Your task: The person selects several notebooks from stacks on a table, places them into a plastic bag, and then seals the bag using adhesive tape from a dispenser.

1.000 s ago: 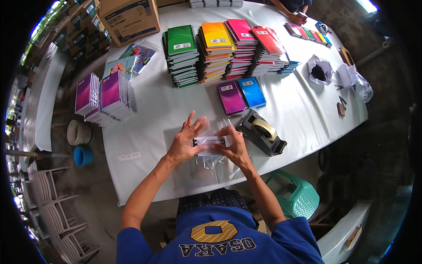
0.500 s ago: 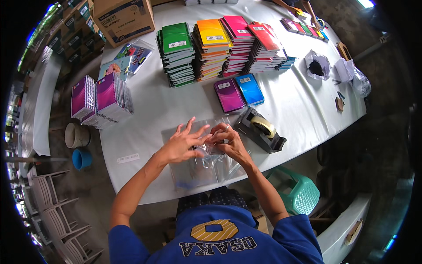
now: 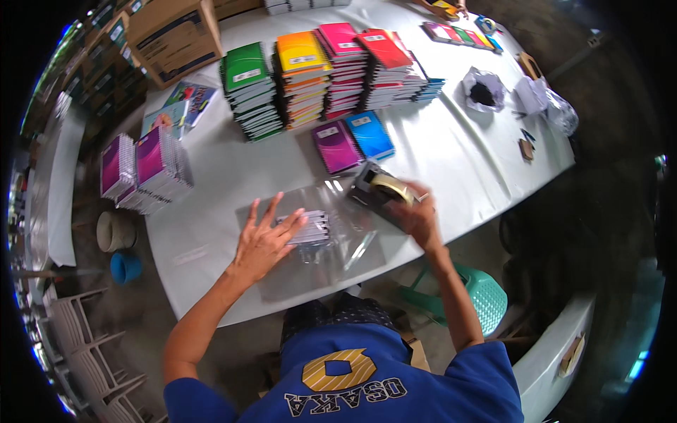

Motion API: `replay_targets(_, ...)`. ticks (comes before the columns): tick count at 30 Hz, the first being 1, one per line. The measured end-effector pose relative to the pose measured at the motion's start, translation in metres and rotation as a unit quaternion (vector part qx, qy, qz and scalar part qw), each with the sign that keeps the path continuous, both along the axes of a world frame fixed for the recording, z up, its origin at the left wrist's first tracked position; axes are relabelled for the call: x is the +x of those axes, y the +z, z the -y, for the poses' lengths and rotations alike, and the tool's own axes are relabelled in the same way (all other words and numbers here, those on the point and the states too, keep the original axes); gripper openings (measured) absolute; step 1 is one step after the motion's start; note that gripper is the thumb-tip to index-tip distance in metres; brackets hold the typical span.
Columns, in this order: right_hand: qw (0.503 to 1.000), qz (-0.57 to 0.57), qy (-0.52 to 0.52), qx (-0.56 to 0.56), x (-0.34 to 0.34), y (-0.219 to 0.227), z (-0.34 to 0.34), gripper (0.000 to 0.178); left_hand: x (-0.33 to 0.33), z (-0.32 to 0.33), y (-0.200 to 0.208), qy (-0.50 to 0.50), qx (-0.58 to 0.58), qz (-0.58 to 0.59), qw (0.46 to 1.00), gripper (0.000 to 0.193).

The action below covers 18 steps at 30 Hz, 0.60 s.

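White table (image 3: 211,215) near green stool (image 3: 485,299): left fingers (image 3: 271,213) spread over bundle (image 3: 316,228), right fingers (image 3: 417,206) at dispenser (image 3: 365,186), hold unclear

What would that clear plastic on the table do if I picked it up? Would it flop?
The clear plastic would probably flop, because it looks thin and lies flat on the table. It's likely light too, since it looks like just a see-through film. It might feel a bit slippery, as its surface looks smooth and shiny.
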State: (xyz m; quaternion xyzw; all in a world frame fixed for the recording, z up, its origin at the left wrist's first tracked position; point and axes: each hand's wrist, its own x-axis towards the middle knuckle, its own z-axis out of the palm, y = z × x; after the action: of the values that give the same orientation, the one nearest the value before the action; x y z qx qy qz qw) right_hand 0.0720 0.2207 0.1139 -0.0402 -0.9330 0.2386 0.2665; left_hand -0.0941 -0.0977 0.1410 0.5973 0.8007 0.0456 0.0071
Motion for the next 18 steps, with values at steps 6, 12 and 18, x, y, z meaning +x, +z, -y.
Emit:
replay_targets(6, 0.874, 0.345, -0.032, -0.34, 0.048, -0.025, -0.144, 0.032, 0.011, -0.007, -0.004, 0.025, 0.012, -0.008, 1.0, 0.074)
replay_targets(12, 0.827, 0.396, 0.089, -0.389, 0.038, -0.026, -0.143, 0.051, 0.015, -0.007, -0.002, 0.048, -0.001, -0.022, 0.999, 0.075)
replay_targets(18, 0.71, 0.274, 0.142, -0.633, 0.048, -0.029, -0.122, 0.016, 0.02, -0.006, 0.004, 0.069, -0.01, -0.012, 0.998, 0.075)
